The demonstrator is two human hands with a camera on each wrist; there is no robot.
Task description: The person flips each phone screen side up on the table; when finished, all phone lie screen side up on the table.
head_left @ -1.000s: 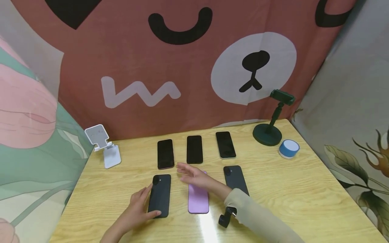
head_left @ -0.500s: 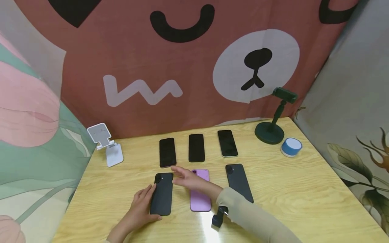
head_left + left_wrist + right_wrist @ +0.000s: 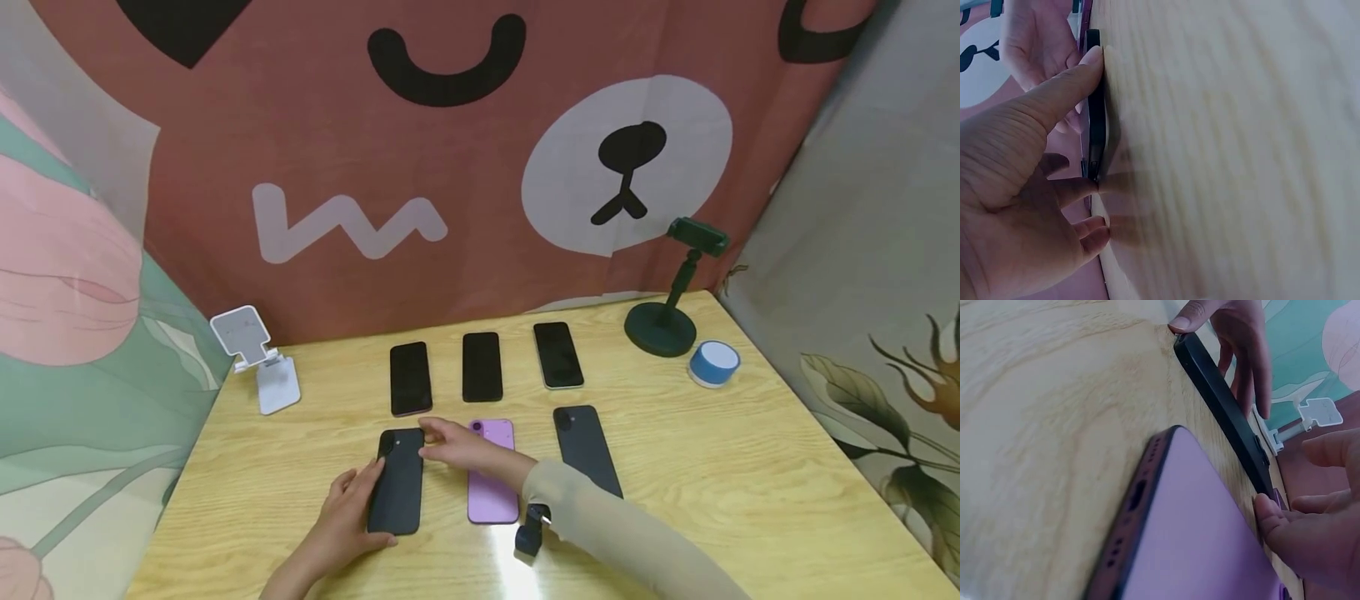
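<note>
A black phone [image 3: 397, 492] lies back up at the front left, its camera bump at the top left. My left hand [image 3: 341, 512] grips it from the left, thumb at the bottom edge and fingers along the left side; in the left wrist view that thumb [image 3: 1082, 78] presses the phone's dark edge [image 3: 1096, 125]. My right hand [image 3: 453, 442] reaches across a purple phone [image 3: 491, 500] to the black phone's upper right corner. The right wrist view shows the right thumb [image 3: 1269, 515] at the black phone's side [image 3: 1222, 406], the other fingers loosely extended beyond its top.
Three phones lie screen up behind: a left one [image 3: 411, 379], a middle one [image 3: 482, 367] and a right one [image 3: 558, 356]. Another dark phone [image 3: 588, 450] is beside my right forearm. A white stand [image 3: 277, 385], a green stand [image 3: 660, 329] and a blue-and-white round object [image 3: 714, 364] stand farther back.
My right hand has moved left, from over the purple phone to the black phone's upper right corner. My left hand stays at the black phone.
</note>
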